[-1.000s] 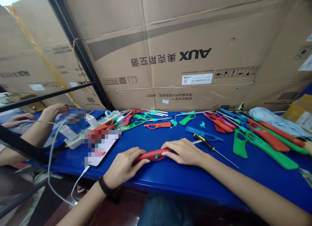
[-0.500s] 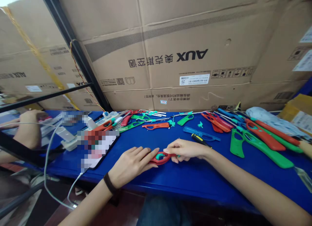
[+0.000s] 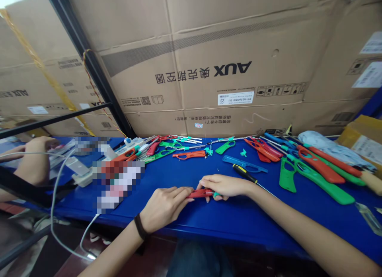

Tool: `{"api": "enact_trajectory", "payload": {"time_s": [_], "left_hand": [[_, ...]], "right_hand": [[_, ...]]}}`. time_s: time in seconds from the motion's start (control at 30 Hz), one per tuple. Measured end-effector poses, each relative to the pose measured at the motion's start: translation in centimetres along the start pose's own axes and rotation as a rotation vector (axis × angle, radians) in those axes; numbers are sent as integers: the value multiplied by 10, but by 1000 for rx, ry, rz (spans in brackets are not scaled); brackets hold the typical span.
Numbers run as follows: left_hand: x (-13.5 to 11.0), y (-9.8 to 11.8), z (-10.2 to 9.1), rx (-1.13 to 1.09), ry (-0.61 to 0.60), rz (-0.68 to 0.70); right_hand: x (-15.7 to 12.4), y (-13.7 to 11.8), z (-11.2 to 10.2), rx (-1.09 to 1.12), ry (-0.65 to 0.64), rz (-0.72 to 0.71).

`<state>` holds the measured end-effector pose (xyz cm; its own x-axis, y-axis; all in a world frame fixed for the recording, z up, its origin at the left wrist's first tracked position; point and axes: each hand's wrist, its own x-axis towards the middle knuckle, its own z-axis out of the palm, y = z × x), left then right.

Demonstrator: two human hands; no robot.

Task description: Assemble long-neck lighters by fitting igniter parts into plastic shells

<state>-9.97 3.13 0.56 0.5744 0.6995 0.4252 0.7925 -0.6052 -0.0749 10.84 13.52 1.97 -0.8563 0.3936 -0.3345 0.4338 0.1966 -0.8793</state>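
Both my hands grip one red lighter body above the front part of the blue table. My left hand, with a dark band on its wrist, is closed round the left end. The fingers of my right hand are pinched round the right end, where a small teal part shows. The lighter is turned edge-on, and much of it is hidden by my fingers. Behind my right hand lie a yellow-and-black screwdriver and a blue lighter shell.
Along the back lie an orange lighter shell, a green shell and red shells. Large green and orange lighters are at right. A power strip stands at left, near a co-worker's arm. A cardboard wall rises behind.
The red lighter body has been turned from its broad side, with the looped opening showing, to its narrow edge. Both hands have rolled with it and shifted slightly.
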Motion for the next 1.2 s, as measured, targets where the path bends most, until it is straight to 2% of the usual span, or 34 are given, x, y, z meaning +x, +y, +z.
{"api": "enact_trajectory", "payload": {"time_s": [0.13, 0.3, 0.37, 0.43, 0.6, 0.7, 0.83, 0.97, 1.1, 1.2], "left_hand": [[-1, -4, 1, -57, -3, 23], [-9, -14, 2, -98, 121, -30], [-12, -17, 0, -93, 155, -51], [-13, -20, -4, -47, 137, -69], [-13, -22, -13, 80, -4, -101], [-13, -19, -13, 46, -39, -95], [-13, -18, -13, -5, -47, -75], [-10, -30, -25, -29, 42, -94], [-7, -45, -44, 115, 119, -30], [-8, -46, -48, 164, 161, 43]], "right_hand": [[-1, 1, 1, -14, 33, -19], [-3, 1, 5, -112, 127, -271], [-2, 1, 8, -193, 157, -325], [-2, 0, 11, -264, 171, -339], [-6, -3, 13, -506, 260, -319], [-10, -4, 12, -568, 224, -342], [-8, -4, 12, -465, 176, -373], [-4, -3, 10, -202, 127, -350], [-4, -4, 3, 173, -86, -188], [-4, -2, 0, 340, -210, -87]]}}
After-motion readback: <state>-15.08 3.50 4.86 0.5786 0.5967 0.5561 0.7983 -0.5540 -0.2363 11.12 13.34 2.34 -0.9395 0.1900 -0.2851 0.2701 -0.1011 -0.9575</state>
